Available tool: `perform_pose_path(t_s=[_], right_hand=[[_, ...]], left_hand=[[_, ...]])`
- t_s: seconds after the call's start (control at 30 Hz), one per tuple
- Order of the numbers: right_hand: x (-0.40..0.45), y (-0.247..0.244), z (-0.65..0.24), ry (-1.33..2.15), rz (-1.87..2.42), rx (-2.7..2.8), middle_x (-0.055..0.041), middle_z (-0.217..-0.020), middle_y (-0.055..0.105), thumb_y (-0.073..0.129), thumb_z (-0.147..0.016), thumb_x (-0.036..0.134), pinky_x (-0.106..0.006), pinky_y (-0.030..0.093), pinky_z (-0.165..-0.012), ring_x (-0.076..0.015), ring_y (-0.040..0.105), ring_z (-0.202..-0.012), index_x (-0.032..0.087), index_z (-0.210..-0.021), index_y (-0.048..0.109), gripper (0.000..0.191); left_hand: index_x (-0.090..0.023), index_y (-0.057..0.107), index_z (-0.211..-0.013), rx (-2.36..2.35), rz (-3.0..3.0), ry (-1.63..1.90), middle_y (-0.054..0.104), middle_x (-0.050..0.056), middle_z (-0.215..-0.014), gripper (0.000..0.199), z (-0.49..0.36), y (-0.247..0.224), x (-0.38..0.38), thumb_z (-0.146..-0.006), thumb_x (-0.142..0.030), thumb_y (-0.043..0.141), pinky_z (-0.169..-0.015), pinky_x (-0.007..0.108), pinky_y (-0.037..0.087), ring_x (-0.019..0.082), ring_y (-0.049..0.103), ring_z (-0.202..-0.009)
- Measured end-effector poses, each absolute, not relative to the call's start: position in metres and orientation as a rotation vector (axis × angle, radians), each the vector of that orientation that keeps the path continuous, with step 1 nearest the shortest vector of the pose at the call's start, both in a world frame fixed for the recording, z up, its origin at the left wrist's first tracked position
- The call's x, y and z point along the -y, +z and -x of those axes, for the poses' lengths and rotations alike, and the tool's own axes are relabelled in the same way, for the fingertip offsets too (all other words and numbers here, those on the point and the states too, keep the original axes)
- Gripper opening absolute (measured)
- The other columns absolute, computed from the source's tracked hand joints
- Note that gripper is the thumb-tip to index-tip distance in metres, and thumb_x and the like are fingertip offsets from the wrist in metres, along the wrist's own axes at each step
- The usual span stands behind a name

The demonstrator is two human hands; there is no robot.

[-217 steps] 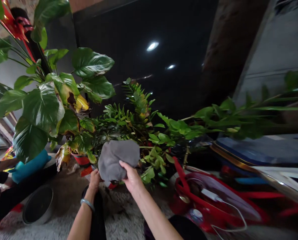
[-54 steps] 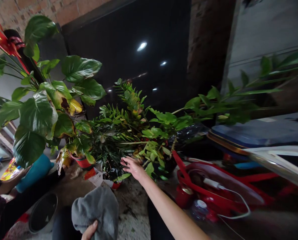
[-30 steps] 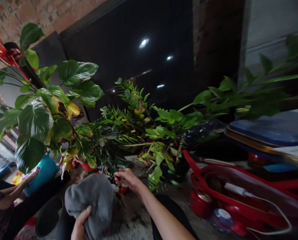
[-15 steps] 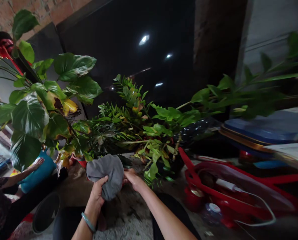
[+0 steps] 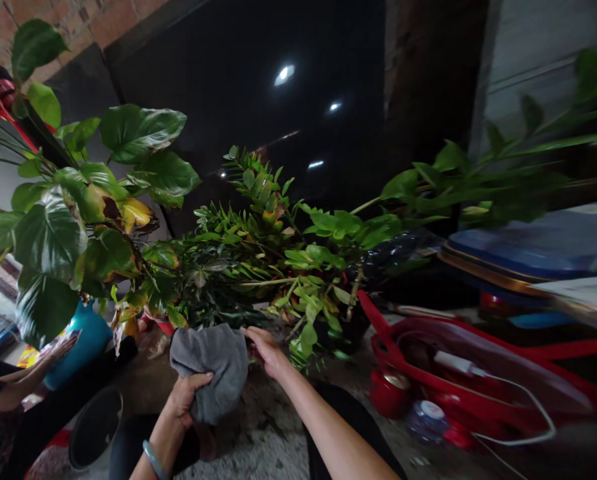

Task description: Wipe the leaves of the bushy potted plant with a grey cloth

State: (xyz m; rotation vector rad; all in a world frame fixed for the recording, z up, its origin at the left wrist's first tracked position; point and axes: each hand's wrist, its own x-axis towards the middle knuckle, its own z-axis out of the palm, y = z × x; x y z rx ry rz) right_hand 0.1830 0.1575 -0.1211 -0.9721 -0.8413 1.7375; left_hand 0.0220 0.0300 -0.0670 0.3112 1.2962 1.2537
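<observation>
A grey cloth (image 5: 213,367), folded and rounded, is between my two hands, low in the middle of the head view. My left hand (image 5: 185,397) grips its lower left side, thumb on top, with a pale green bangle (image 5: 154,460) on the wrist. At the cloth's upper right edge is my right hand (image 5: 267,350), its fingers curled and pinching the edge. Part of those fingertips is hidden behind the fabric. Just beyond the cloth stand leafy green plants (image 5: 258,253).
A large-leaved plant (image 5: 53,227) leans in from the left. On the right are a red bag (image 5: 428,327) with a white cable, a clear jar (image 5: 428,421) and a blue lid (image 5: 528,247). A dark bucket (image 5: 95,427) and another person's arm (image 5: 33,373) are at lower left.
The cloth has dropped slightly, and its folds have shifted. My left hand has moved down and left with it; my right hand has risen a little along the edge.
</observation>
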Motion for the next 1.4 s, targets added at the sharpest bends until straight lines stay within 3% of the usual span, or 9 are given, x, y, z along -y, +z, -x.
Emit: perform_pose_path(t_s=[0.2, 0.33, 0.43, 0.63, 0.87, 1.0, 1.13, 1.23, 1.4], right_hand=[[-0.156, -0.111, -0.176, 1.733, 0.96, 0.742, 0.0074, -0.047, 0.051, 0.074, -0.06, 0.047, -0.021, 0.03, -0.041, -0.0097, 0.048, -0.043, 0.022, -0.058, 0.047, 0.037], [-0.16, -0.1, -0.171, 1.808, 0.879, 0.689, -0.0033, -0.073, 0.071, 0.071, -0.066, 0.052, -0.024, 0.044, -0.052, -0.0168, 0.065, -0.066, 0.019, -0.074, 0.061, 0.035], [-0.165, -0.093, -0.166, 1.811, 0.902, 0.79, -0.0083, -0.083, 0.075, 0.066, -0.074, 0.056, -0.024, 0.046, -0.055, -0.0174, 0.068, -0.071, 0.018, -0.084, 0.064, 0.039], [-0.175, -0.086, -0.154, 1.674, 0.922, 0.881, -0.0043, -0.065, 0.071, 0.072, -0.071, 0.049, -0.023, 0.044, -0.046, -0.0144, 0.063, -0.054, 0.019, -0.076, 0.063, 0.032], [-0.168, -0.096, -0.163, 1.692, 0.977, 0.834, 0.0013, -0.05, 0.06, 0.066, -0.074, 0.04, -0.018, 0.037, -0.036, -0.008, 0.05, -0.038, 0.017, -0.069, 0.064, 0.024], [-0.156, -0.113, -0.185, 1.781, 1.082, 0.97, 0.0005, -0.05, 0.061, 0.067, -0.07, 0.032, -0.016, 0.031, -0.031, -0.0085, 0.051, -0.038, 0.017, -0.062, 0.063, 0.018], [-0.154, -0.123, -0.197, 1.757, 1.144, 1.064, 0.0034, -0.044, 0.055, 0.066, -0.069, 0.03, -0.016, 0.031, -0.03, -0.0089, 0.049, -0.036, 0.018, -0.054, 0.058, 0.021], [-0.156, -0.122, -0.195, 1.767, 1.134, 1.066, 0.0038, -0.042, 0.053, 0.066, -0.07, 0.03, -0.016, 0.03, -0.028, -0.0078, 0.046, -0.034, 0.018, -0.053, 0.057, 0.023], [-0.155, -0.114, -0.186, 1.795, 1.152, 1.0, 0.001, -0.05, 0.06, 0.066, -0.074, 0.032, -0.014, 0.032, -0.03, -0.0066, 0.048, -0.036, 0.016, -0.069, 0.066, 0.017]], left_hand=[[-0.009, 0.052, -0.13, -1.383, -0.402, 1.299, 0.076, 0.016, -0.096, 0.079, -0.023, -0.054, -0.031, -0.057, -0.01, 0.082, -0.083, 0.045, 0.056, 0.033, 0.073, -0.087], [-0.013, 0.054, -0.129, -1.41, -0.433, 1.256, 0.075, 0.016, -0.103, 0.082, -0.019, -0.061, -0.015, -0.053, -0.013, 0.083, -0.086, 0.047, 0.055, 0.035, 0.071, -0.095], [-0.012, 0.061, -0.12, -1.433, -0.474, 1.215, 0.075, 0.016, -0.103, 0.075, -0.009, -0.068, 0.012, -0.048, -0.013, 0.085, -0.088, 0.047, 0.054, 0.038, 0.068, -0.101], [-0.008, 0.067, -0.11, -1.487, -0.401, 1.189, 0.076, 0.017, -0.095, 0.062, 0.014, -0.037, 0.037, -0.052, -0.02, 0.085, -0.084, 0.048, 0.056, 0.039, 0.07, -0.095], [-0.005, 0.061, -0.122, -1.275, -0.445, 1.577, 0.077, 0.013, -0.092, 0.055, -0.012, 0.034, -0.047, -0.068, -0.009, 0.074, -0.093, 0.041, 0.054, 0.03, 0.072, -0.094], [-0.003, 0.06, -0.123, -1.232, -0.356, 1.508, 0.078, 0.013, -0.086, 0.05, -0.039, -0.003, -0.065, -0.075, -0.01, 0.069, -0.092, 0.042, 0.054, 0.03, 0.072, -0.092], [0.001, 0.06, -0.122, -1.199, -0.24, 1.211, 0.077, 0.019, -0.091, 0.055, -0.042, -0.043, -0.041, -0.069, -0.009, 0.072, -0.094, 0.046, 0.053, 0.036, 0.07, -0.099], [-0.001, 0.062, -0.12, -1.208, -0.241, 1.284, 0.077, 0.017, -0.09, 0.052, -0.032, -0.025, -0.034, -0.07, -0.009, 0.07, -0.095, 0.048, 0.052, 0.036, 0.069, -0.101], [-0.017, 0.065, -0.119, -1.177, -0.391, 1.735, 0.078, 0.006, -0.099, 0.044, -0.024, 0.03, -0.073, -0.076, -0.011, 0.067, -0.097, 0.04, 0.051, 0.027, 0.069, -0.105]])
